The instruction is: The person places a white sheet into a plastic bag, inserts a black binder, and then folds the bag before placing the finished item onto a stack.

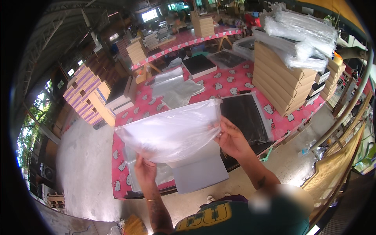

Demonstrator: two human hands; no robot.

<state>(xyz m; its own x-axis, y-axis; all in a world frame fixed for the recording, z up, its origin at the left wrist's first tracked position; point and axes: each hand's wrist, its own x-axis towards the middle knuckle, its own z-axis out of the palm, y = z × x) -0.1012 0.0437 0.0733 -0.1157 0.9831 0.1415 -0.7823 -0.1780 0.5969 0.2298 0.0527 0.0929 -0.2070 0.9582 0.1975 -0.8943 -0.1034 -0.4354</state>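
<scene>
Before me, a clear plastic bag (172, 131) is stretched between my hands above the table's near edge. White shows through it; whether that is something inside or behind I cannot tell. My left hand (145, 169) pinches its lower left part, while my right hand (232, 136) grips its right edge. Beneath the bag, a pale grey-white flat board or box (201, 174) juts over the table edge. Right of the bag lies a black flat panel (246, 119) in clear plastic, close to my right hand. Loose clear bags (176, 88) lie farther back.
A pink patterned cloth covers the table (135, 117). At right, stacked brown cartons (280, 80) carry a heap of plastic-wrapped items (299, 33). White boxes with black tops (119, 96) stand at the left edge; another black-topped box (199, 65) sits farther back. Stacked cartons (88, 94) stand beyond the left side.
</scene>
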